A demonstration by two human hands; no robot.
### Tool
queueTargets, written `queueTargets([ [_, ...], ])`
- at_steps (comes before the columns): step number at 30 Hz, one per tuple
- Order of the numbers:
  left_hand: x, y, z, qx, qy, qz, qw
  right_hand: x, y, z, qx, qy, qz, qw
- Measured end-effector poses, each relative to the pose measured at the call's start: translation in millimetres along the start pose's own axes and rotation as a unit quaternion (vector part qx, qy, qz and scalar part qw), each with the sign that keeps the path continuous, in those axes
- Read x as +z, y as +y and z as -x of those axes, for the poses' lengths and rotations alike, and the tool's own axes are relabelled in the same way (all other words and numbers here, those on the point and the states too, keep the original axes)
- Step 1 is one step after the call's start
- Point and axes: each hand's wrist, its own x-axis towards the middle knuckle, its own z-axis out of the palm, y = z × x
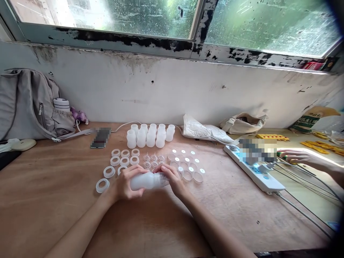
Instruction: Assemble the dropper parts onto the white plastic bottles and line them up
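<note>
Seen from a camera on the person's head, looking forward and down: two bare hands work over a brown wooden table (pixel 67 211). A frosted white bottle (pixel 142 181) lies on its side between them, in front of the person, near the middle of the table; whether it touches the wood cannot be told. The left hand (pixel 124 183) grasps the bottle's body, fingers over the top and thumb below. The right hand (pixel 172 178) is wrapped around the clear cover (pixel 160 180) at the bottle's other end, partly hiding it. Just beyond the hands, loose parts lie in groups — white rings (pixel 104 172) to the left, small clear nipple-shaped pieces (pixel 154 157) in the middle, and clear round covers (pixel 184 166) with small white discs (pixel 191 169) to the right. Behind these, more frosted bottles (pixel 151 139) stand upright in two close rows. Farther left, a blurred-out phone (pixel 101 138) lies near a grey backpack (pixel 29 102) by the wall. To the right, a white power strip (pixel 255 170) with plugged-in cables sits at a slant; past it, a co-worker's hand (pixel 298 156) reaches in near yellow pieces (pixel 315 147) — its grip cannot be told. A window (pixel 150 18) with a peeling frame runs along the top.
</note>
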Motion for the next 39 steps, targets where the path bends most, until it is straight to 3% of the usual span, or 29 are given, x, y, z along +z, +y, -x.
queueTargets([
  [9,4.1,3.7,-0.3,-0.01,-0.002,-0.008,1.0,8.6,6.4,7.6,-0.004,0.066,-0.011,0.998],
  [21,5.8,13.7,2.5,0.029,0.019,-0.019,0.999,11.9,3.4,11.8,0.017,-0.01,-0.168,0.986],
  [29,10.3,10.9,4.1,0.04,0.029,-0.029,0.998,10.1,5.3,10.5,0.006,-0.028,-0.176,0.984],
  [35,17.5,3.1,4.1,0.029,0.037,-0.027,0.999,11.6,9.2,8.0,-0.019,0.005,-0.162,0.987],
  [39,25.1,3.2,0.9,-0.032,0.031,-0.004,0.999,7.2,9.0,0.1,-0.006,0.066,-0.139,0.988],
])
